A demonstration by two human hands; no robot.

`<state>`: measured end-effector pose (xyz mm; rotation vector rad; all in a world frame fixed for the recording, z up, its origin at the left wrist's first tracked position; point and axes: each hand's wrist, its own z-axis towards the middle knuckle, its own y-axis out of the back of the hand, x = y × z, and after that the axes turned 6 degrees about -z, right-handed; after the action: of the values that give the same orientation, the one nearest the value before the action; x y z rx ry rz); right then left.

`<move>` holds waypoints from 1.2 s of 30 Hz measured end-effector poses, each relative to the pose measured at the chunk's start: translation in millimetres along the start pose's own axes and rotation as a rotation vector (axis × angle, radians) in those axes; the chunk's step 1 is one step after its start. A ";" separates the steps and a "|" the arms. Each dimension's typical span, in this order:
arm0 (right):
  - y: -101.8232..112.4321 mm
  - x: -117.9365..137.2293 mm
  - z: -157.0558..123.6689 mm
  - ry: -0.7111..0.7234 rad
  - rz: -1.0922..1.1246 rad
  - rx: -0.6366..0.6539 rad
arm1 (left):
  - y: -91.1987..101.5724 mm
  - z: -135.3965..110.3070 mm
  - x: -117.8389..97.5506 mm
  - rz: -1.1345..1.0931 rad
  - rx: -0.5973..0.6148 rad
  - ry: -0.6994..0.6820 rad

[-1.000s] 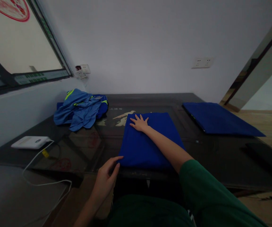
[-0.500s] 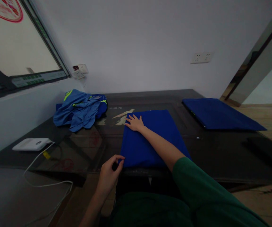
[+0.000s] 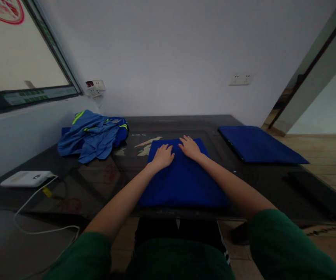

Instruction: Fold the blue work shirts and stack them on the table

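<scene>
A folded dark blue cloth [image 3: 182, 182] lies flat on the dark glass-topped table [image 3: 273, 182] right in front of me. My left hand [image 3: 162, 156] rests palm down on its far left part, fingers stretched out. My right hand [image 3: 189, 147] lies flat beside it on the far edge of the cloth, fingers spread. Both hands hold nothing. My sleeves are green.
A crumpled pile of lighter blue clothes with yellow-green trim [image 3: 92, 134] sits at the back left. A second folded dark blue cloth [image 3: 258, 144] lies at the back right. A white device [image 3: 25, 178] with a white cable [image 3: 36, 229] is at the left edge. Wall sockets [image 3: 95, 88] hang above the pile.
My left hand let go of the cloth's near left corner and moved forward onto its far part. My right hand shifted slightly right. The view turned a little.
</scene>
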<state>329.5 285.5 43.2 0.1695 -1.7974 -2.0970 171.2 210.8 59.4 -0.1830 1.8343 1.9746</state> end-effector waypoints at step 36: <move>-35.8 -81.3 -8.9 -0.218 -0.029 0.099 | -38.9 63.8 102.2 0.172 0.030 0.259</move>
<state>400.3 310.2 -5.3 -0.0079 -2.0363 -2.1171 107.6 296.9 -8.2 -0.2926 2.1034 2.1208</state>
